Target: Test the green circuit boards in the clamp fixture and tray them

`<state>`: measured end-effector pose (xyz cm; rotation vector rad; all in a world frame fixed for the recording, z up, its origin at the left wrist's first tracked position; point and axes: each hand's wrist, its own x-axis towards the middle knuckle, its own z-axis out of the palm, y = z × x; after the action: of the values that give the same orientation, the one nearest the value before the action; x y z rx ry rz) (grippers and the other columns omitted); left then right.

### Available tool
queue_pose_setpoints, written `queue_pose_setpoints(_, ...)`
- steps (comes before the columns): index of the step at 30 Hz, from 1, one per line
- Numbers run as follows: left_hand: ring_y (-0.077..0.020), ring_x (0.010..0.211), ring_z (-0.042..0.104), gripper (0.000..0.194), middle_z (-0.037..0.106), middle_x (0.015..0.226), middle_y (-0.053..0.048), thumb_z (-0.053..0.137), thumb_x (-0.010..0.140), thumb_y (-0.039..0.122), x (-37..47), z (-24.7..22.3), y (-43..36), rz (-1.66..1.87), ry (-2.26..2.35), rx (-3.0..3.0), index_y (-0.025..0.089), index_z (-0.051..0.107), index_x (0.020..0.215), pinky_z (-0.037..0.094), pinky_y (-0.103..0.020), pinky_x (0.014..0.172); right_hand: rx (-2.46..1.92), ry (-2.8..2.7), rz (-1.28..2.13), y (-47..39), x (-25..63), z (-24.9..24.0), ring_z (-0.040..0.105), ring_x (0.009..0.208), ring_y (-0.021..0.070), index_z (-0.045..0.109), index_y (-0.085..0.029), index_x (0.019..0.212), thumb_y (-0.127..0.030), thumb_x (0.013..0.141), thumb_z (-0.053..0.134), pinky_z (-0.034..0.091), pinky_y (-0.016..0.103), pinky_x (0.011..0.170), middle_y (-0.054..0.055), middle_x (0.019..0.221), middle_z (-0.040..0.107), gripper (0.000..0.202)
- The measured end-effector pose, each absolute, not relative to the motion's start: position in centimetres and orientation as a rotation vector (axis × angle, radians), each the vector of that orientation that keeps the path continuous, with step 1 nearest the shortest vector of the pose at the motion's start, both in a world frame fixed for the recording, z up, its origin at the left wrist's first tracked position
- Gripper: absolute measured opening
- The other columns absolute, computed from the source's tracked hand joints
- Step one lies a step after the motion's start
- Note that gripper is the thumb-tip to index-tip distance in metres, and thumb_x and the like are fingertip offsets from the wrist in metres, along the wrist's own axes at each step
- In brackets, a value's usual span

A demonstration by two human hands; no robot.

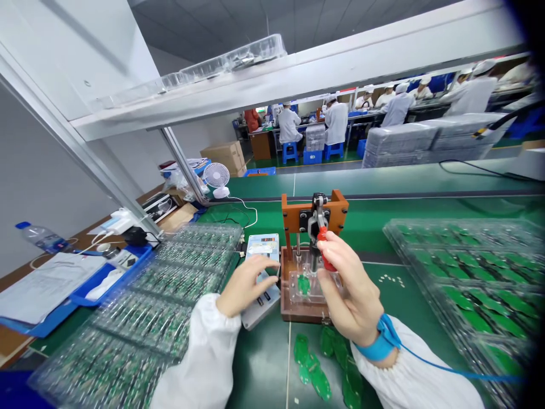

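Observation:
My right hand [347,284] is closed around the red handle [326,250] of a toggle clamp on a wooden-framed test fixture [315,211]. A blue strap circles that wrist. Under the clamp, a green circuit board [304,284] sits on the fixture's clear plate. My left hand [249,284] hovers over a small grey-white meter box [260,304] left of the fixture, fingers apart and holding nothing; I cannot tell whether it touches the box. Loose green circuit boards [313,369] lie on the bench in front, partly beneath my right forearm.
Stacked clear trays of boards [170,289] stand at left, more trays [472,272] at right. Small white bits [392,279] lie between fixture and right trays. A white fan [217,177] stands behind. An overhead shelf [255,79] crosses above. The strap's blue cord [460,372] runs right.

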<state>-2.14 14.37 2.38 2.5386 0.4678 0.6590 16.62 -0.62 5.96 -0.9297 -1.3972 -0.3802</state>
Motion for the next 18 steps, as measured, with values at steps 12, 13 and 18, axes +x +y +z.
queue_pose_setpoints(12,-0.0473,0.155,-0.001,0.118,0.006,0.170,-0.015,0.085,0.068,0.067,-2.0,0.8,19.5,-0.365,0.878,2.729,0.022,0.031,0.162,0.018,-0.063,0.123,-0.922,-1.415,-0.368,-0.7,16.7,6.2,0.055,0.138,0.0307,0.051,-0.028,0.151,0.006,0.089,0.055,0.054,0.055,0.112,0.007,0.142,0.064,0.071)
queue_pose_setpoints(13,-0.0470,0.155,-0.001,0.118,0.006,0.170,-0.015,0.085,0.068,0.066,-1.9,0.8,19.5,-0.387,0.888,2.725,0.022,0.030,0.162,0.018,-0.063,0.124,-0.922,-1.414,-0.369,-0.7,16.6,6.2,0.055,0.138,0.0308,0.051,-0.028,0.151,0.006,0.089,0.056,0.054,0.055,0.112,0.007,0.142,0.064,0.071)
queue_pose_setpoints(18,-0.0460,0.155,-0.006,0.117,0.004,0.171,-0.013,0.085,0.069,0.064,-1.5,0.9,19.4,-0.433,0.924,2.704,0.024,0.028,0.163,0.011,-0.065,0.124,-0.911,-1.416,-0.371,-0.8,16.5,6.2,0.054,0.139,0.0293,0.050,-0.028,0.151,0.007,0.089,0.055,0.053,0.053,0.113,0.007,0.141,0.063,0.071)
